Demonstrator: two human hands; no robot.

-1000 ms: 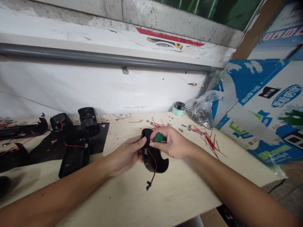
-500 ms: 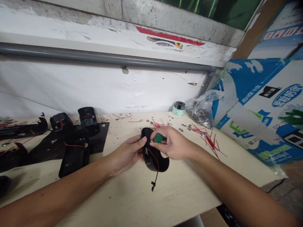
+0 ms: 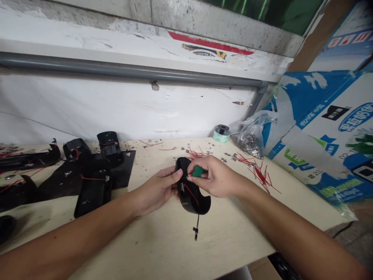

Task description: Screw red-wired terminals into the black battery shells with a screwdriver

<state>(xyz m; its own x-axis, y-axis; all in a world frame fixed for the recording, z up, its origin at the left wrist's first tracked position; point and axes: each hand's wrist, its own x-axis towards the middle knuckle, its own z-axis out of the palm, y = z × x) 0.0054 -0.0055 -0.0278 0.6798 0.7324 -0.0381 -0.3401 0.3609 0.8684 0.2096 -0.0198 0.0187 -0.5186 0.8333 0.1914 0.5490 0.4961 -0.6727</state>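
Note:
My left hand (image 3: 161, 186) is closed on the side of a curved black plastic housing (image 3: 190, 205), its thumb on the upper edge. A red wire (image 3: 191, 191) runs inside the housing and out over its lower end. From that end hangs a small dark connector-like piece (image 3: 196, 231). My right hand (image 3: 214, 175) pinches a small green object (image 3: 198, 171) against the inside of the housing. The fingers hide most of the green object, so its kind is unclear. What its tip touches is too small to make out.
Several black housings with red wires (image 3: 94, 186) lie on a dark mat (image 3: 126, 167) at left. Cut red wires (image 3: 260, 177) and small metal bits are scattered behind and right. A spool (image 3: 221, 134), a plastic bag of metal parts (image 3: 249, 142) and a printed carton (image 3: 320, 132) stand farther right.
The dangling piece on the wire has swung slightly right and down. The housing is turned a little, and both hands keep their grips.

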